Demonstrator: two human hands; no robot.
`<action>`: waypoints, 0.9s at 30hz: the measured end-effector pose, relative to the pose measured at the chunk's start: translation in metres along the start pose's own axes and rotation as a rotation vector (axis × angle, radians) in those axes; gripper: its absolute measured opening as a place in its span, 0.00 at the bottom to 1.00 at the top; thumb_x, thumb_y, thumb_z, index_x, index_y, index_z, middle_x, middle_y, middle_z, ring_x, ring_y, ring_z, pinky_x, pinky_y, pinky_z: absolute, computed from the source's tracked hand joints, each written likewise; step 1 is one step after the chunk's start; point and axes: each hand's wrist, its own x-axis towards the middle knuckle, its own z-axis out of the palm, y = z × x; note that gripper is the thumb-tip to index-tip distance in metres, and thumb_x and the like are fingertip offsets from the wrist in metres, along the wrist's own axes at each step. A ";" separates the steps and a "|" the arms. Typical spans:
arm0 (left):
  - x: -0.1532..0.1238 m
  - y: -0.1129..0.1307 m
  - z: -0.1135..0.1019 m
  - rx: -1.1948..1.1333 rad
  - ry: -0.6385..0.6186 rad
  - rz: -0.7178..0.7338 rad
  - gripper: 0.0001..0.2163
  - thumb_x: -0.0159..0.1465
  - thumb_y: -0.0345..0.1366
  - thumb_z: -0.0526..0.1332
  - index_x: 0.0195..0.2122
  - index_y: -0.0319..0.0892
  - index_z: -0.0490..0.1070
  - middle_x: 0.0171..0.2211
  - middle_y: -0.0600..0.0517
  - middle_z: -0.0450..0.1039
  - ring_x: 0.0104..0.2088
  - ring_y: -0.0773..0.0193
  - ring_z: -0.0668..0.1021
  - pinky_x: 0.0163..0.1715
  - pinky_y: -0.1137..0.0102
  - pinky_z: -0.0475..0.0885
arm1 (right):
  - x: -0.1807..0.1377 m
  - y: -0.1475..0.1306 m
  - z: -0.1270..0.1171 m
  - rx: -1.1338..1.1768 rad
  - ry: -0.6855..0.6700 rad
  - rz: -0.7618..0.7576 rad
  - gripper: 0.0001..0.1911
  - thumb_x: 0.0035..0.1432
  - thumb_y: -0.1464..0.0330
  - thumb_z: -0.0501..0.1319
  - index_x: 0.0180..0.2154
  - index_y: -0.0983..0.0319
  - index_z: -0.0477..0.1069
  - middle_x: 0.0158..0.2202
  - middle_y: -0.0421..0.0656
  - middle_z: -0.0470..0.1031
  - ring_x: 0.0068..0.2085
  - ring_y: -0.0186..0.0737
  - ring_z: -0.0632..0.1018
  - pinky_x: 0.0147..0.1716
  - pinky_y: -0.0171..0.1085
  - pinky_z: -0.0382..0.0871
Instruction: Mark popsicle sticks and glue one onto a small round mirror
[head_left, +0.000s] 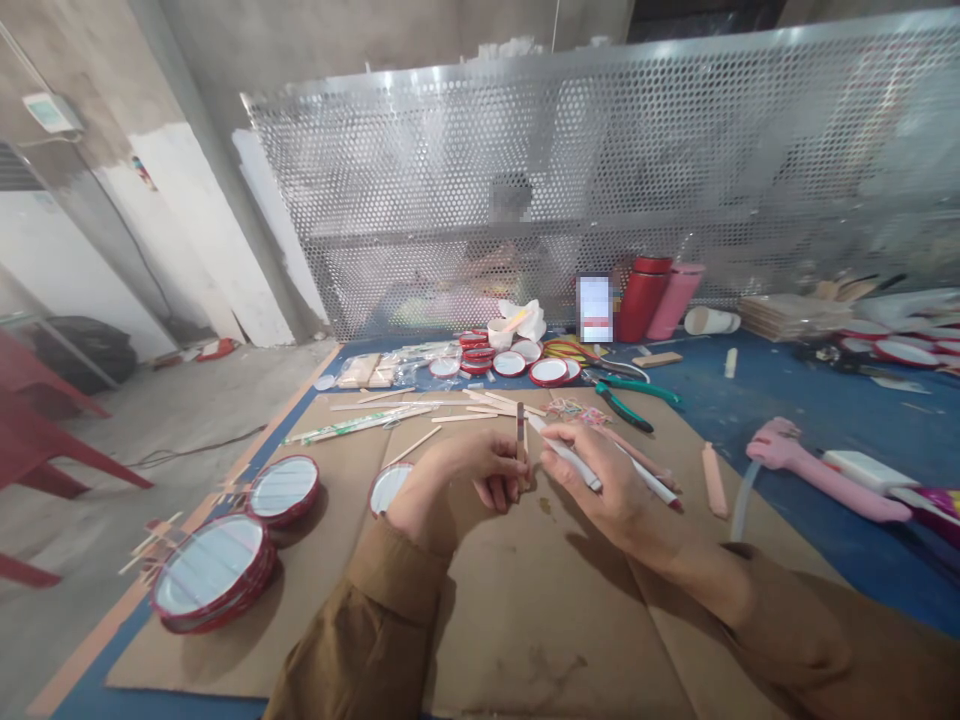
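My left hand (499, 470) pinches a thin wooden stick (520, 430) upright; dark bands mark its upper part. In my right hand (596, 475) is a white marker pen (566, 455), its tip pointing at the stick. Whether the tip touches the stick, I cannot tell. Beyond my right hand lies another white pen (651, 480) with a red end, partly hidden. A red-rimmed white disc (390, 487) is half covered by my left wrist. To the left stand a larger red drum (214, 565) and a smaller one (283, 490), with small sticks at their left sides.
Cardboard (525, 620) covers the blue table. Loose wooden sticks (487, 405), rubber bands (577, 411) and teal-handled pliers (626, 405) lie beyond my hands. A pink glue gun (825, 475) rests at the right. Red bottles (645, 300) and a phone (595, 308) stand before a perforated metal screen (420, 200).
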 end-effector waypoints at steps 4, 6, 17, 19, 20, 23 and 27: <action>-0.002 0.003 0.001 0.014 0.005 0.006 0.09 0.65 0.40 0.60 0.34 0.39 0.71 0.23 0.53 0.74 0.22 0.68 0.77 0.26 0.72 0.73 | -0.001 0.000 0.001 -0.001 0.027 -0.010 0.09 0.68 0.65 0.56 0.48 0.59 0.67 0.44 0.45 0.77 0.46 0.46 0.77 0.47 0.43 0.68; -0.003 0.004 0.001 0.020 0.007 -0.006 0.09 0.65 0.39 0.59 0.34 0.39 0.70 0.23 0.54 0.74 0.22 0.68 0.77 0.26 0.72 0.73 | -0.002 0.000 0.002 0.000 0.029 -0.013 0.09 0.68 0.64 0.56 0.48 0.59 0.68 0.44 0.45 0.77 0.46 0.46 0.77 0.47 0.43 0.68; 0.000 0.002 0.001 -0.002 -0.005 -0.019 0.11 0.65 0.43 0.60 0.34 0.39 0.70 0.23 0.54 0.74 0.23 0.67 0.77 0.27 0.71 0.74 | 0.000 -0.002 -0.001 0.005 -0.006 -0.023 0.08 0.68 0.65 0.56 0.47 0.59 0.68 0.42 0.45 0.77 0.44 0.45 0.76 0.44 0.43 0.68; -0.002 0.004 0.002 0.003 0.001 -0.031 0.09 0.66 0.39 0.59 0.33 0.39 0.69 0.22 0.54 0.73 0.23 0.68 0.77 0.26 0.72 0.73 | 0.000 -0.002 -0.001 0.002 -0.003 -0.023 0.08 0.68 0.65 0.56 0.47 0.59 0.68 0.42 0.44 0.77 0.44 0.45 0.76 0.44 0.43 0.68; -0.002 0.005 0.002 0.005 0.007 -0.032 0.08 0.66 0.38 0.58 0.33 0.39 0.69 0.22 0.54 0.73 0.22 0.68 0.77 0.26 0.72 0.73 | 0.000 -0.002 -0.001 -0.002 -0.004 -0.021 0.07 0.68 0.65 0.56 0.47 0.58 0.68 0.41 0.44 0.77 0.44 0.45 0.76 0.44 0.43 0.68; -0.002 0.004 0.002 -0.007 0.013 -0.020 0.08 0.66 0.38 0.59 0.33 0.39 0.70 0.22 0.54 0.73 0.23 0.68 0.77 0.26 0.73 0.73 | 0.001 -0.003 -0.001 -0.016 -0.007 -0.015 0.07 0.68 0.65 0.56 0.46 0.58 0.68 0.42 0.44 0.77 0.44 0.46 0.76 0.43 0.43 0.68; 0.001 -0.001 0.000 -0.018 -0.007 -0.006 0.12 0.63 0.45 0.63 0.34 0.39 0.71 0.23 0.53 0.74 0.22 0.68 0.77 0.26 0.73 0.72 | 0.001 -0.003 -0.002 -0.021 0.014 -0.011 0.08 0.68 0.64 0.55 0.46 0.58 0.68 0.41 0.45 0.78 0.43 0.46 0.77 0.43 0.43 0.68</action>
